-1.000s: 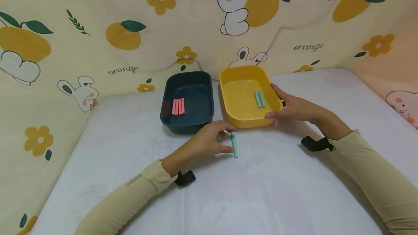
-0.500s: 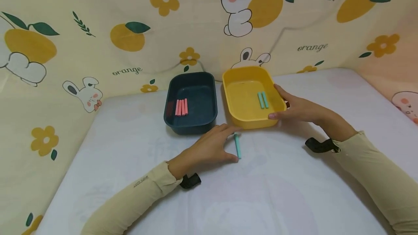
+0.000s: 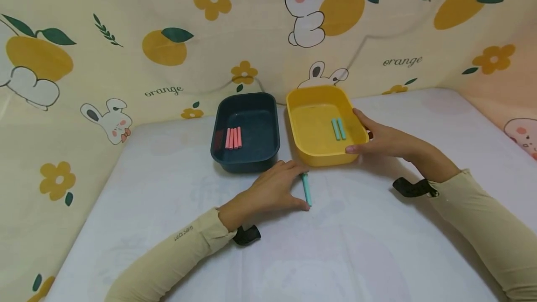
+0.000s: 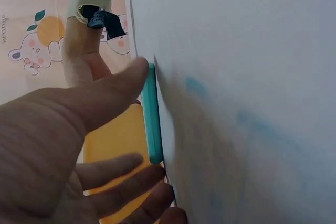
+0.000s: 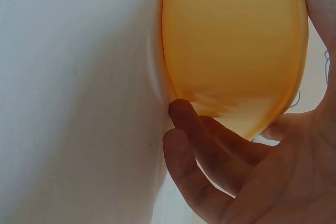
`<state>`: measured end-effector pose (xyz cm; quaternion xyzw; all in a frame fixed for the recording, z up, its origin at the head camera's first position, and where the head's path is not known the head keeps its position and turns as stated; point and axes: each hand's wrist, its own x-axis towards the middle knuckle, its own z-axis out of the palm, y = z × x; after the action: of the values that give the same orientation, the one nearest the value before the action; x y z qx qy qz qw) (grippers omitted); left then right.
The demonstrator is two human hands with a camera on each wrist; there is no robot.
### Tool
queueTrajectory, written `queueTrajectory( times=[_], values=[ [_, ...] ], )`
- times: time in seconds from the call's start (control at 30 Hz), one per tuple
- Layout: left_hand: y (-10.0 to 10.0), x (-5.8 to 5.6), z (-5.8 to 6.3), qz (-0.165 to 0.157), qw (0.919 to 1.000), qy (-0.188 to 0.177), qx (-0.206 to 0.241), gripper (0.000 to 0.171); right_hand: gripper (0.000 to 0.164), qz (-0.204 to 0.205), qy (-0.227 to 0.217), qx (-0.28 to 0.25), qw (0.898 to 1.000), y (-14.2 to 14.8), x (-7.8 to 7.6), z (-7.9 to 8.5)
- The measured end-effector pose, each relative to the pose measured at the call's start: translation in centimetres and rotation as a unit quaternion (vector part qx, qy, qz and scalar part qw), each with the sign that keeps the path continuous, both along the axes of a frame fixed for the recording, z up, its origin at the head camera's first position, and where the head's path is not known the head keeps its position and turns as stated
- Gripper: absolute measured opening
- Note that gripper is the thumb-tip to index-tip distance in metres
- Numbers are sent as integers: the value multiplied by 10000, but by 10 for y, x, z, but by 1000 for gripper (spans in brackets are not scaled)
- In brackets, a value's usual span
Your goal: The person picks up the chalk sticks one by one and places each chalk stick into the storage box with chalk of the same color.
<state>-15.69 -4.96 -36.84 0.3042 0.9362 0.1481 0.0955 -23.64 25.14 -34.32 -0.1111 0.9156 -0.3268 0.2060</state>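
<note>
A teal chalk stick (image 3: 306,190) lies upon the white tabletop, in front of the yellow plastic box (image 3: 320,158). My left hand (image 3: 272,192) spans it lengthwise, the thumb at its near end and fingertips at its far end, pinching it. In the left wrist view, that thumb (image 4: 118,90) meets one end of the chalk stick (image 4: 151,114). My right hand (image 3: 383,139) holds the right wall of the yellow box, fingers spread around it; the right wrist view shows the fingers (image 5: 181,150) by its outer wall (image 5: 231,40). Two teal chalk sticks (image 3: 338,129) lie side by side inside.
A dark blue box (image 3: 256,164) stands left of the yellow one, a narrow gap between them. Several pink chalk sticks (image 3: 233,138) lie in it in a row. A patterned cloth (image 3: 251,22) hangs behind the tabletop (image 3: 335,255).
My left thumb has come in to the chalk's near end and the fingers to its far end. The right hand stays on the yellow box. The view has shifted slightly.
</note>
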Motion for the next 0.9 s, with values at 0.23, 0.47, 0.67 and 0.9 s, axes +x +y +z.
queueTrajectory(
  times=[0.23, 0.47, 0.67, 0.9],
  values=[
    [5, 3, 4, 135, 9990, 42, -426, 88, 116, -11, -35, -74, 10000, -1, 1, 1],
    [4, 0, 2, 373, 9990, -159, -172, 83, 115, 21, -28, -64, 10000, -2, 1, 1],
    [5, -1, 0, 362, 9990, -197, -194, 81, 116, 6, -89, -67, 9999, -1, 1, 2],
    [7, -2, -1, 276, 9987, -246, -350, 80, 116, 24, -61, 1, 10000, -1, 1, 3]
  ],
)
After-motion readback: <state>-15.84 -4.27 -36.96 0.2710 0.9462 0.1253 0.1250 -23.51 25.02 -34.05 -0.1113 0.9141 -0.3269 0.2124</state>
